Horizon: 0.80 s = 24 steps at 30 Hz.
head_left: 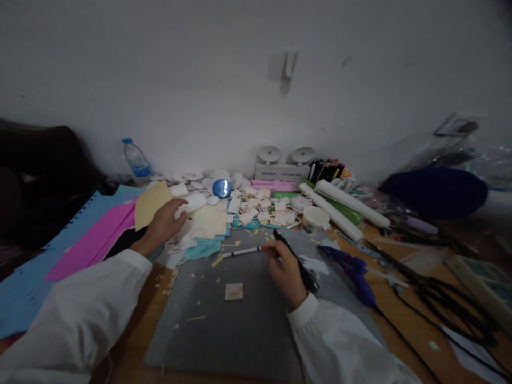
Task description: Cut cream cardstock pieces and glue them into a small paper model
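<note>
At the left, my left hand has its thumb and fingers closed on the edge of a white paper piece, beside yellow sheets and torn blue paper. My right hand rests over the grey mat, its fingers pinched at the dark end of a slim white pen. A black tool lies right beside that hand, partly hidden by it. Lower on the mat, a small cream square with a raised strip lies flat among thin scraps.
Many small cards are heaped behind the mat, near a paper cup. A blue glue gun and black scissors lie at the right. Pink sheets and a water bottle are at the left.
</note>
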Each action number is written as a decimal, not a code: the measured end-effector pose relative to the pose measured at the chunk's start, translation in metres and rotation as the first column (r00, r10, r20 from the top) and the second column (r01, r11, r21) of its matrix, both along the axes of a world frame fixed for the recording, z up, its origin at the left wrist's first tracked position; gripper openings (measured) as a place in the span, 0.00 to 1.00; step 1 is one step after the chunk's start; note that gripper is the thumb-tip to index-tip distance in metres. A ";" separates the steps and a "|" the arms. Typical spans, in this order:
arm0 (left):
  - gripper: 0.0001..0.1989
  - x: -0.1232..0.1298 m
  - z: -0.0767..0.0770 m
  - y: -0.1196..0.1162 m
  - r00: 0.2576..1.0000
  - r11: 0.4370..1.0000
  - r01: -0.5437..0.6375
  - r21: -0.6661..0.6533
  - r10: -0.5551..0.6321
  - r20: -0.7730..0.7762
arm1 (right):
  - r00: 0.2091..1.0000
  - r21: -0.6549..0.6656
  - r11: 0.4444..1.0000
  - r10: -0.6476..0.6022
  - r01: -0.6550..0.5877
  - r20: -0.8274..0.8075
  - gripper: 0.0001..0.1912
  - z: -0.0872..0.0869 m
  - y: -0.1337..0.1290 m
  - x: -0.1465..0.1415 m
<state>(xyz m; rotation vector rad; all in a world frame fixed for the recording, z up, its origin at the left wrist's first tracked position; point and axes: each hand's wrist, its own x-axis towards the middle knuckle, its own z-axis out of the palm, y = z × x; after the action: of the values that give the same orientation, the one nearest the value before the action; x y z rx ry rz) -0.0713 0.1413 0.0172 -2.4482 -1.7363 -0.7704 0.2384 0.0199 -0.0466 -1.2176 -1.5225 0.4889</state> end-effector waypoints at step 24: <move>0.19 -0.009 0.025 0.031 0.903 0.936 -0.256 -0.243 0.142 -0.405 | 0.970 -0.001 0.985 0.172 -0.174 0.175 0.11 -0.001 -0.006 -0.007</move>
<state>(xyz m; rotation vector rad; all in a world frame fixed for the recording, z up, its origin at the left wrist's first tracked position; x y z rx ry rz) -0.0799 0.1725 0.0424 -2.3156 -2.0051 -0.0058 0.2317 0.0142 -0.0479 -1.1457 -1.7890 0.4946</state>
